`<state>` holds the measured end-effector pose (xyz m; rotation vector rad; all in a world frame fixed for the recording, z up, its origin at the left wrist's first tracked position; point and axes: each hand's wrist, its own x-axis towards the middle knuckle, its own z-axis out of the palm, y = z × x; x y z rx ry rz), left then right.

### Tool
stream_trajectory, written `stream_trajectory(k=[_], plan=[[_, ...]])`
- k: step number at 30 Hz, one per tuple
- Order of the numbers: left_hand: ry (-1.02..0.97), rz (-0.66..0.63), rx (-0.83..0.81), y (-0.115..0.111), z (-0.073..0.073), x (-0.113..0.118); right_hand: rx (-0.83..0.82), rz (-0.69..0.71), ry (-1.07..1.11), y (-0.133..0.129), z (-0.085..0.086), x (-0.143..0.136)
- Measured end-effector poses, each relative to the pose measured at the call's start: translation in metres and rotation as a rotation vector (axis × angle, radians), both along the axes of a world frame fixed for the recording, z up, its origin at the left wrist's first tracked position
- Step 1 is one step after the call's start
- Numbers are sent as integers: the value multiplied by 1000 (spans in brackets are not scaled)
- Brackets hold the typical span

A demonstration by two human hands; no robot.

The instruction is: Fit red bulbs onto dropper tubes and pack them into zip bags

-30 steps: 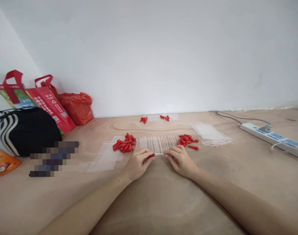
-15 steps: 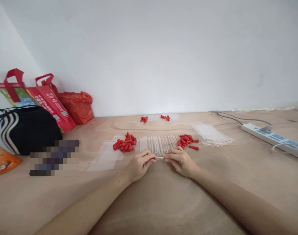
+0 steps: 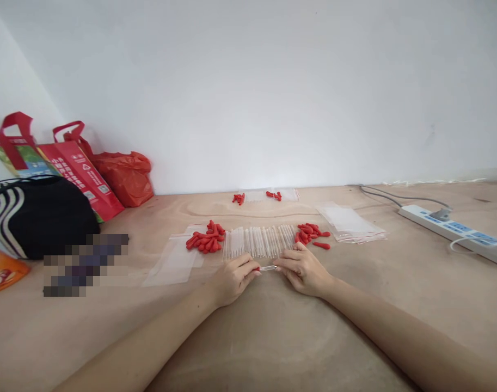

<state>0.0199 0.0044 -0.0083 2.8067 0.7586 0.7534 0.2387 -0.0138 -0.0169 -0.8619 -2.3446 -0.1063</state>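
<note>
My left hand (image 3: 234,279) is closed, pinching a red rubber dropper bulb (image 3: 257,268) that shows only at the fingertips. From it a clear dropper tube (image 3: 267,268) runs level across to my right hand (image 3: 303,269), whose fingers are closed on the other end. Whether the tube sits inside the bulb cannot be made out. Just beyond both hands lies a row of clear dropper tubes (image 3: 258,241), side by side. A heap of red bulbs (image 3: 207,239) is left of the row, and another red bulb pile (image 3: 308,233) is at its right.
Flat zip bags (image 3: 169,264) lie at left, with more zip bags (image 3: 350,222) at right. Near the wall is a filled zip bag (image 3: 256,195). A power strip (image 3: 448,227) lies far right; a black bag (image 3: 52,218) and red bags (image 3: 123,177) stand at left.
My hands have moved slightly apart and a little lower, and more of the clear tube shows between them. The view has shifted slightly.
</note>
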Motion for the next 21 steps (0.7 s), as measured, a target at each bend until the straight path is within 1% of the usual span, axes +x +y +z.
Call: stream_trajectory(k=[5,9,13,21], plan=[[11,-9,3,0,0,0,-43,5,-24,0,0,0],[8,-5,-11,-1,1,1,-49,-19,-32,-1,-1,-3],[11,7,-16,-2,3,2,-35,-44,-33,-2,0,-6],[50,-18,39,-2,4,4,12,-54,-62,-5,1,-12]])
